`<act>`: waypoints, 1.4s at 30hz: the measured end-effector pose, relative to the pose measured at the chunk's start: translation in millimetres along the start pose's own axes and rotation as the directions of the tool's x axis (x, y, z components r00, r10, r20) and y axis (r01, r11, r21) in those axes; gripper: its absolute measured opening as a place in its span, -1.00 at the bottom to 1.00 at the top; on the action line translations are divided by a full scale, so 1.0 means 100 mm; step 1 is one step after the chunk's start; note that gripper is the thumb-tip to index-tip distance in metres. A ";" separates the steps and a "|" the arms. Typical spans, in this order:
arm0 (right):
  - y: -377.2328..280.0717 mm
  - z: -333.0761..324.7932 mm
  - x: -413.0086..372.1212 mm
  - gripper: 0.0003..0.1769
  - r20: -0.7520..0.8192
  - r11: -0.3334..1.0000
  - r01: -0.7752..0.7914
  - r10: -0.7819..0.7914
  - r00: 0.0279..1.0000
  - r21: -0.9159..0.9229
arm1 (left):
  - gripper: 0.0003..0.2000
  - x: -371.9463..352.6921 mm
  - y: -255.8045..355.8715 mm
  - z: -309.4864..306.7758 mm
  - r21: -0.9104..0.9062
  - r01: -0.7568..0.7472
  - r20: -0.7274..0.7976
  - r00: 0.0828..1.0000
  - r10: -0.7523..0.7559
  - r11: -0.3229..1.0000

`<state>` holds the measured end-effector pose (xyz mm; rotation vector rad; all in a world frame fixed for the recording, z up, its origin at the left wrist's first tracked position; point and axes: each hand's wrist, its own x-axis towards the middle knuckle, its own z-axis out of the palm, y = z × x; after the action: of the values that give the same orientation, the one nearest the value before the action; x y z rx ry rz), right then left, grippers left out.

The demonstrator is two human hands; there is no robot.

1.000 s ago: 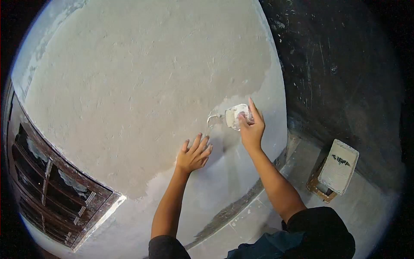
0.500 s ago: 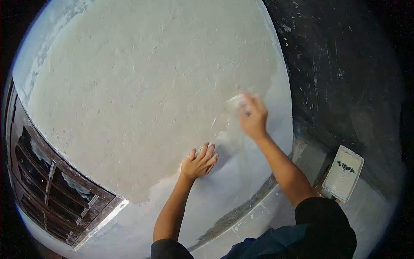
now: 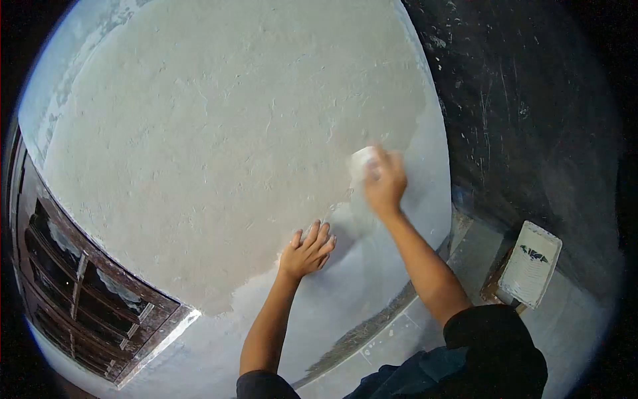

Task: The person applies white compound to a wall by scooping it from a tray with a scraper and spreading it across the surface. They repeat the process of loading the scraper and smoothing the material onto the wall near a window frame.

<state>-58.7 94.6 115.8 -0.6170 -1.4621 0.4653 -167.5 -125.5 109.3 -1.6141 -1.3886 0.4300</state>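
My right hand (image 3: 387,183) is closed on a small whitish flat piece (image 3: 362,157), held against the wall. Both are blurred by motion, so what kind of piece it is cannot be made out. Below and to the left, my left hand (image 3: 307,251) lies on the wall with its fingers spread, holding nothing. It rests by the lower edge of a beige-grey coat (image 3: 219,146) that covers most of the wall and shows small ridges and scratches. Under that edge the bare wall surface (image 3: 266,312) looks smoother and paler.
A dark wooden window frame with bars (image 3: 80,286) is set in the wall at the lower left. On the right, a white paint tray (image 3: 531,266) rests on something brown beside a dark, scuffed surface (image 3: 518,133). Grey floor tiles (image 3: 389,342) run along the wall's foot.
My right hand and the whitish piece have shifted slightly left and down across the wall. My left hand stays in nearly the same place.
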 end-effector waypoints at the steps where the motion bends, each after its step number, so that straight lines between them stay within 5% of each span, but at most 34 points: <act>1: -0.02 0.00 -0.01 -0.54 0.000 1.000 -0.002 0.002 1.000 -0.001 | -0.71 0.00 0.00 0.00 -0.001 -0.002 0.000 1.000 0.002 1.000; 4: -0.19 0.00 -0.13 -0.58 0.039 0.980 -0.024 0.016 0.999 0.199 | -0.71 -0.06 0.02 0.01 -0.005 -0.015 0.019 1.000 0.015 1.000; 5: -0.38 0.05 -0.32 -0.59 0.183 0.946 0.031 -0.094 0.979 0.323 | -0.66 -0.12 0.01 0.05 -0.040 -0.017 0.015 1.000 0.017 0.999; 8: -0.51 0.14 -0.34 -0.57 0.205 0.939 0.167 -0.234 0.950 0.299 | -0.63 -0.10 0.00 0.04 -0.059 -0.016 0.012 1.000 0.016 0.998; 10: -0.13 0.11 -0.09 -0.56 0.005 0.987 -0.125 0.125 0.992 0.102 | -0.63 -0.06 0.01 0.05 -0.040 -0.010 0.013 1.000 0.010 0.999; 11: -0.15 0.11 -0.11 -0.56 0.004 0.987 -0.125 0.125 0.992 0.103 | -0.63 -0.05 0.01 0.05 -0.021 -0.009 0.018 1.000 0.009 1.000; 18: -0.51 0.12 -0.33 -0.60 0.190 0.929 0.123 -0.199 0.961 0.349 | -0.61 -0.14 -0.04 0.01 -0.067 -0.034 0.040 0.999 0.037 0.997; 21: 0.05 -0.01 -0.06 -0.62 -0.076 0.979 -0.203 0.200 0.977 -0.033 | -0.73 -0.05 -0.01 -0.01 -0.039 -0.031 0.041 0.999 0.032 0.999; 24: -0.06 -0.06 -0.22 -0.60 -0.012 0.995 -0.040 0.042 0.999 0.090 | -0.71 -0.07 0.02 -0.04 -0.050 -0.044 0.032 0.998 0.045 0.998; 25: -0.21 0.02 -0.36 -0.55 0.090 0.955 -0.009 -0.018 0.996 0.297 | -0.71 -0.07 0.01 -0.03 -0.049 -0.044 0.031 0.998 0.046 0.998; 28: -0.30 0.00 -0.43 -0.52 0.273 0.958 0.035 -0.116 0.955 0.284 | -0.70 -0.07 -0.03 -0.02 -0.059 -0.040 -0.013 0.999 0.040 0.997; 30: 0.09 0.00 -0.34 -0.51 0.180 0.976 -0.033 -0.007 0.984 0.215 | -0.70 -0.03 -0.02 -0.05 -0.017 -0.035 0.051 0.998 0.036 0.999; 32: 0.16 -0.14 -0.21 -0.51 -0.083 0.989 -0.150 0.151 0.985 0.014 | -0.66 -0.08 0.01 0.00 -0.030 -0.027 0.043 0.999 0.029 0.999; 39: 0.02 0.06 -0.43 -0.59 0.091 0.985 -0.145 0.137 0.986 0.089 | -0.62 -0.06 0.01 0.00 -0.030 -0.007 0.035 0.999 0.008 1.000; 42: 0.12 -0.10 -0.28 -0.56 -0.064 0.957 -0.280 0.285 0.956 0.078 | -0.63 -0.04 0.02 0.01 -0.027 -0.013 0.033 0.999 0.013 1.000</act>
<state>-49.3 84.9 86.6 -0.7862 -1.2862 0.7051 -168.2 -128.2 106.1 -1.6453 -1.4150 0.4496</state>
